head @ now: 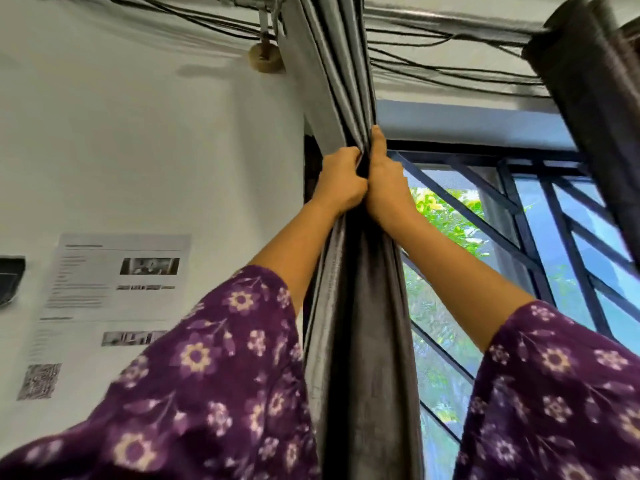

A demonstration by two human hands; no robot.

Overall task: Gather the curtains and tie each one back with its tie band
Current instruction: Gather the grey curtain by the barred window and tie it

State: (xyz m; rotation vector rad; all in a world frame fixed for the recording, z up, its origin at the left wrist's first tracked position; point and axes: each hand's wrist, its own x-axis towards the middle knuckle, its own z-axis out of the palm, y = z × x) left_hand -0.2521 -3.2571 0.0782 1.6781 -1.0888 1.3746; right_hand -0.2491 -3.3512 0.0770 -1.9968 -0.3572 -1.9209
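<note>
A grey curtain (pixel 363 306) hangs bunched into a narrow column at the left side of the window. My left hand (pixel 341 183) clasps the bundle from the left, fingers curled into the folds. My right hand (pixel 384 181) presses against it from the right, thumb pointing up along the fabric. Both hands meet high up, well below the rod. A second, darker curtain (pixel 595 91) hangs gathered at the top right. No tie band shows.
A curtain rod (pixel 446 20) and several black cables run along the top of the wall. The window has a black metal grille (pixel 540 237) with greenery behind. A printed sheet (pixel 114 289) is stuck on the white wall at left. A round wooden knob (pixel 265 58) hangs near the rod.
</note>
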